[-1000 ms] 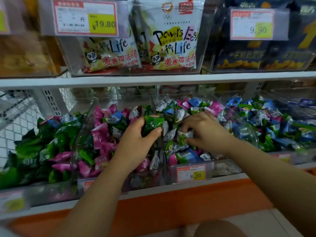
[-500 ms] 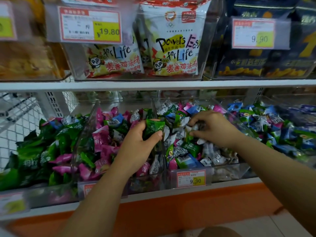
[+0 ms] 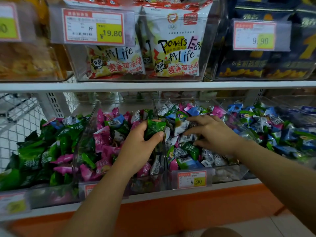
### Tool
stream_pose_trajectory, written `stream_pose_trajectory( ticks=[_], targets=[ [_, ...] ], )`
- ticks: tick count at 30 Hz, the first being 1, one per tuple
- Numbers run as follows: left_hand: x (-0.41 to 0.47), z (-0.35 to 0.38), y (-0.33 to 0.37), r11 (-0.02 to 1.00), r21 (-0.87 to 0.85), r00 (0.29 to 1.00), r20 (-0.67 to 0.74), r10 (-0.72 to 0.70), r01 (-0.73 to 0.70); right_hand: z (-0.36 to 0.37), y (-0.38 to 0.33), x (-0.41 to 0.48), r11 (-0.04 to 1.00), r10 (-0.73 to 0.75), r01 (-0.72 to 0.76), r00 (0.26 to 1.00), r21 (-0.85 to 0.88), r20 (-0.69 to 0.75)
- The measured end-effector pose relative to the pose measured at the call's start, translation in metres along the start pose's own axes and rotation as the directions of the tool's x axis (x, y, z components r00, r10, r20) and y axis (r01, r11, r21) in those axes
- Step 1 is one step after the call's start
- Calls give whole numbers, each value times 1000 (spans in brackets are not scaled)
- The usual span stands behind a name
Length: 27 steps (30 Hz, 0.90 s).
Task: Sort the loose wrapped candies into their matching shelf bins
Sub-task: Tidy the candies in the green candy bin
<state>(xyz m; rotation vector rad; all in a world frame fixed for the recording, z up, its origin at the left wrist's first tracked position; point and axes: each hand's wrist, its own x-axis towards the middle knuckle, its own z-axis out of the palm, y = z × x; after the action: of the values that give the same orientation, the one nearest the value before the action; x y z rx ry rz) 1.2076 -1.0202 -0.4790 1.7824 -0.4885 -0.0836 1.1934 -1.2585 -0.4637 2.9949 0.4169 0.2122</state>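
Left grip: left hand (image 3: pixel 142 144) clutches green foil-wrapped candy (image 3: pixel 154 129) (count unclear), beside clear plastic mixed-candy bin (image 3: pixel 229 174).
Right grip: right hand (image 3: pixel 213 134) spread, unclenched, inside that bin.

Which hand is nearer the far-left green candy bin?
Left. Left hand holds a green candy above the neighbouring pink bin; right hand is one bin farther from the green candy bin.

Soft, dimmish overhead indoor light, no hard shadows; mild motion blur overall; wide-angle bowing at edges; left-edge price labels (image 3: pixel 9 23) smeared
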Motion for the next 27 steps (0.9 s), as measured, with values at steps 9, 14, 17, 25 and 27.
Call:
stream_pose_trajectory(
  ticks=[9, 14, 17, 25, 27],
  targets=[
    [1, 1, -1, 1000, -16, 1000, -10, -19, 19, -5, 6, -1, 983, 89, -87, 996, 163, -1],
    [3, 1, -3, 1000, -7, 1000, -11, -21, 21, -6, -21, -11, 997, 70, -69, 998, 23, -4],
    [0, 1, -2, 1000, 10, 1000, -3, -22, 22, 0, -34, -7, 977, 123, -105, 988, -184, 89],
    [-12, -8, 2, 998, -40, 999, 11, -49, 49, -7, -38, -11, 981, 159, -150, 985, 122, -61],
    [-15, -11, 5, 982, -154, 994, 8, -109, 109, -19, -53, -15, 884, 234, -123, 952, 452, -198]
  ],
)
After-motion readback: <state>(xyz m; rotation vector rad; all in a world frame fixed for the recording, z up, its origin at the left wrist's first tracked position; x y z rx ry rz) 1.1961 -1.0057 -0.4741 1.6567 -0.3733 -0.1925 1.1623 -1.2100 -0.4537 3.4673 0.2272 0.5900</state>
